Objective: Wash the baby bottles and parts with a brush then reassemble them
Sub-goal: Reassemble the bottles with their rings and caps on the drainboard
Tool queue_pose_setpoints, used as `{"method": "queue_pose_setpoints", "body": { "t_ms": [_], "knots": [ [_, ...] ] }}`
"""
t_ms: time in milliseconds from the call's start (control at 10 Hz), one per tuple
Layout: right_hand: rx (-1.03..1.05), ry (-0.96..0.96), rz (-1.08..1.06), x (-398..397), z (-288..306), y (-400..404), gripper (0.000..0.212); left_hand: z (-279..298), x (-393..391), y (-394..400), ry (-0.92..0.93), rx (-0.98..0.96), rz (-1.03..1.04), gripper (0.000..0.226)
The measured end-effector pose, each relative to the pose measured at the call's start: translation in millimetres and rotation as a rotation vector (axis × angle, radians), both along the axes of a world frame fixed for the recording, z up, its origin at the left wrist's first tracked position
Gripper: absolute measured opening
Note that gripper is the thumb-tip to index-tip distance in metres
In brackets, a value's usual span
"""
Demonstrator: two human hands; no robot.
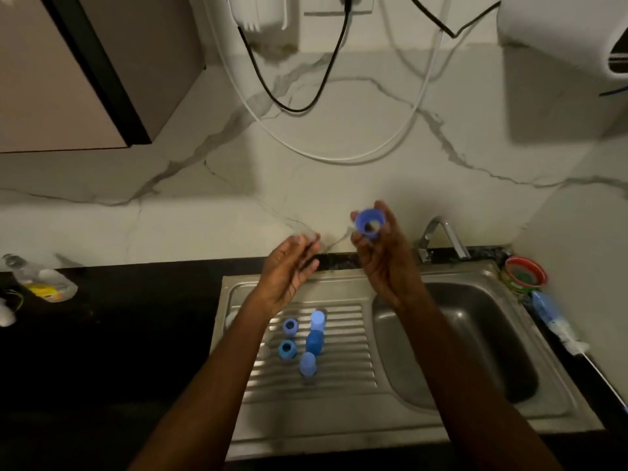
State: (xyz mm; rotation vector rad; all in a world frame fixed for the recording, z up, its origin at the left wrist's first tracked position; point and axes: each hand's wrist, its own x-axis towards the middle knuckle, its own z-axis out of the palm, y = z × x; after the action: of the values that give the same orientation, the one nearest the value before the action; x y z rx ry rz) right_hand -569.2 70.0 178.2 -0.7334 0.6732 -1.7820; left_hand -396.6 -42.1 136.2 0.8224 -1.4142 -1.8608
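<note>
My right hand [384, 263] is raised in front of the wall and pinches a blue screw ring [368, 227] with its opening towards me. My left hand [289, 270] is raised beside it, a short gap away. Its fingertips hold a small clear part, blurred, that looks like a teat [307, 237]. On the ribbed drainboard [343, 368] below stand two more blue rings [289, 326] [287, 349]. Beside them, three bottles with blue caps [318, 321] [315, 341] [308, 363] form a column.
The steel sink basin [475, 334] is on the right, with the tap [441, 237] behind it. A bottle brush [557, 326] lies on the counter right of the sink, near a red-rimmed bowl [525, 275]. A soap bottle [44, 282] lies on the dark counter at far left. Cables hang on the wall.
</note>
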Motion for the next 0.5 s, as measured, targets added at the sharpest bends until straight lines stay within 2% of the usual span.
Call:
{"method": "queue_pose_setpoints", "body": {
  "t_ms": [100, 200, 300, 400, 500],
  "knots": [
    [0.393, 1.345, -0.116, -12, -91, 10, 0.017, -78, 6, 2, -0.928, -0.605, -0.065, 0.011],
    [0.627, 1.638, -0.131, -18, -118, 10, 0.013, -91, 8, 6, -0.827, -0.607, 0.151, 0.019],
    [0.448, 1.386, -0.340, -19, -45, -14, 0.012, -30, -7, -2, -0.637, -0.507, 0.271, 0.026],
    [0.201, 0.913, -0.390, -20, 59, -29, 0.027, 38, -14, -10, -0.190, -0.323, 0.249, 0.018],
    [-0.142, 0.167, -0.071, -13, 94, -14, 0.028, 56, -15, -3, 0.141, -0.201, 0.308, 0.015]
  ]
}}
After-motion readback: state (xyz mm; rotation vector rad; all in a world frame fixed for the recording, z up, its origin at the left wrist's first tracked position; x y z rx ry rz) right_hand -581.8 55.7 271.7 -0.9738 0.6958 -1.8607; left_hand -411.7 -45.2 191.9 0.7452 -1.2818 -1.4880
